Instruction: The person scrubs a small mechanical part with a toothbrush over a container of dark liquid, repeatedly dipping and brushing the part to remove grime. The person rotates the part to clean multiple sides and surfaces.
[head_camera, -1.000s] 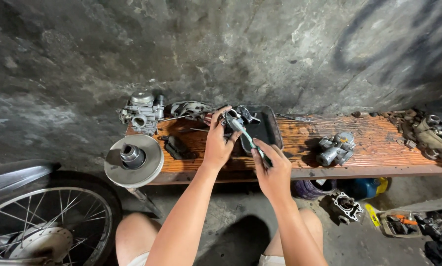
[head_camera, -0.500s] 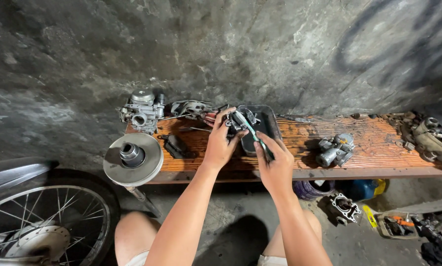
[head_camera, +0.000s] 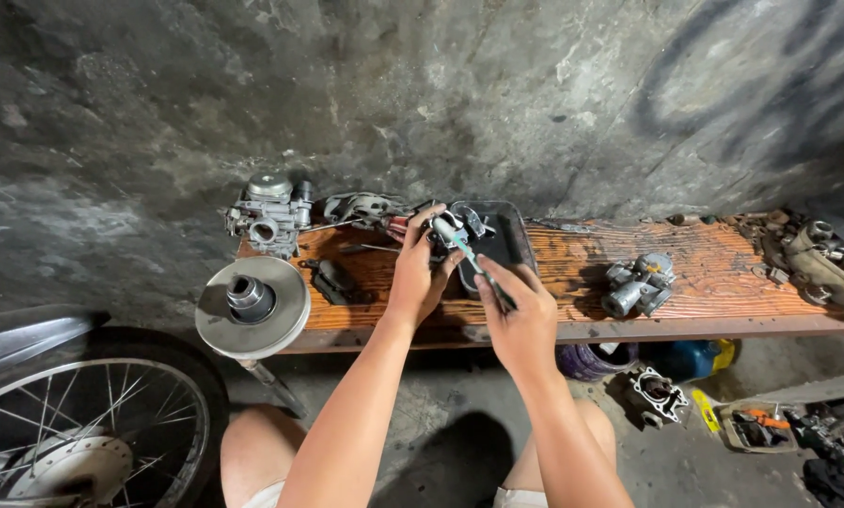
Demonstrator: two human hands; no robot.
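Over the wooden surface (head_camera: 629, 325), the left hand (head_camera: 419, 273) has its fingers clamped around a small metal engine part (head_camera: 443, 232). The right hand (head_camera: 520, 315) grips a teal-handled screwdriver (head_camera: 473, 263), fingers closed on it, tip against the part. A black tray (head_camera: 506, 240) lies just behind.

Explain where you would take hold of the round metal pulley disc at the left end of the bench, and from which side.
Grip the pulley disc by its thin outer rim, from the front-left, where it overhangs the wooden bench edge and fingers could likely slip underneath. It lies flat with its raised hub upward; the hub looks short and smooth, probably a poorer hold.
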